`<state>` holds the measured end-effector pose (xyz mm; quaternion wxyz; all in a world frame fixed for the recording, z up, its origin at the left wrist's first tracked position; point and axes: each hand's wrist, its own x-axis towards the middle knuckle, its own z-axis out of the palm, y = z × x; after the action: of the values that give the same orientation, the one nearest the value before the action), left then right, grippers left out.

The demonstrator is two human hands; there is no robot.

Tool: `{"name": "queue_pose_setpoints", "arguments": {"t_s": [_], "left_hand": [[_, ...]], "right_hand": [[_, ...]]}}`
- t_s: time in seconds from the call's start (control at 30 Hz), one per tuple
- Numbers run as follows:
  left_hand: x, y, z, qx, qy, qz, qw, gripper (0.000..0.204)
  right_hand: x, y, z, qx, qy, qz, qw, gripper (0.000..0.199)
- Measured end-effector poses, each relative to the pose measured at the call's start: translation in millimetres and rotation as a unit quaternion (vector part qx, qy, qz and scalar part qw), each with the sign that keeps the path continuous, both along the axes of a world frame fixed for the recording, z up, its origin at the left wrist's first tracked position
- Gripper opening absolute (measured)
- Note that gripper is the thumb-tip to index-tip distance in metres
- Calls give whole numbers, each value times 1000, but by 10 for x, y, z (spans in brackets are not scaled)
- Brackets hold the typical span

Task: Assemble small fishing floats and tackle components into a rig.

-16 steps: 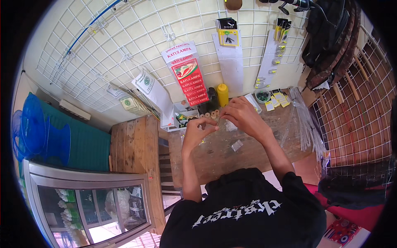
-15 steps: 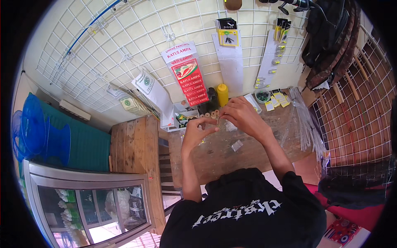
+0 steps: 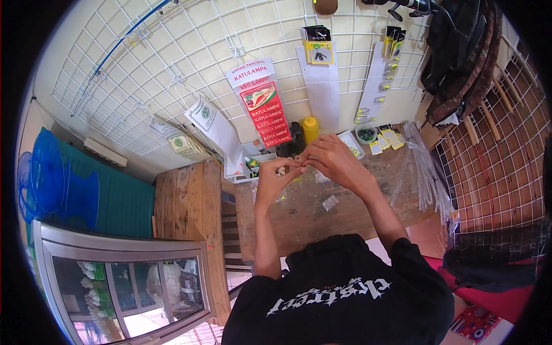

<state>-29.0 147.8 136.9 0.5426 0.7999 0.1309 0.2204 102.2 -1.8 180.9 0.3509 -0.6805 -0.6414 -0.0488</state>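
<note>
Over the far part of the wooden table (image 3: pixel 299 221), my two hands meet at their fingertips. My left hand (image 3: pixel 275 179) has thumb and forefinger pinched together, with a ring-like gap between them. My right hand (image 3: pixel 329 161) pinches at the same spot, its fingers bent downward. Whatever lies between the fingertips is too small to make out. Just behind them sit small tan round pieces like spools (image 3: pixel 297 157), partly covered by the hands. A small clear plastic bag (image 3: pixel 330 202) lies on the table nearer to me.
A yellow squeeze bottle (image 3: pixel 310 131) and a dark bottle (image 3: pixel 296 137) stand against the wall grid. Left of them is a white box (image 3: pixel 234 168) of small items. To the right are a small bowl (image 3: pixel 365 135), yellow packets (image 3: pixel 391 138) and long clear plastic sleeves (image 3: pixel 424 172).
My left thumb and forefinger, apart before, have come together and moved up to my right fingertips. My right hand has shifted slightly left and now covers more of the tan pieces.
</note>
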Motion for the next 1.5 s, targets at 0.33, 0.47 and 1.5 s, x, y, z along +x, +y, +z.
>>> {"name": "queue_pose_setpoints", "arguments": {"t_s": [0.33,0.47,1.5], "left_hand": [[-15,6,13,-11,-34,-6,999,16],[-12,11,-38,-63,-2,3,998,14],[137,-284,16,-264,-153,131,943,29]], "right_hand": [[39,-43,-56,36,66,-42,996,11],[55,-35,-141,60,116,-58,990,9],[-59,151,-585,67,559,27,826,14]]}}
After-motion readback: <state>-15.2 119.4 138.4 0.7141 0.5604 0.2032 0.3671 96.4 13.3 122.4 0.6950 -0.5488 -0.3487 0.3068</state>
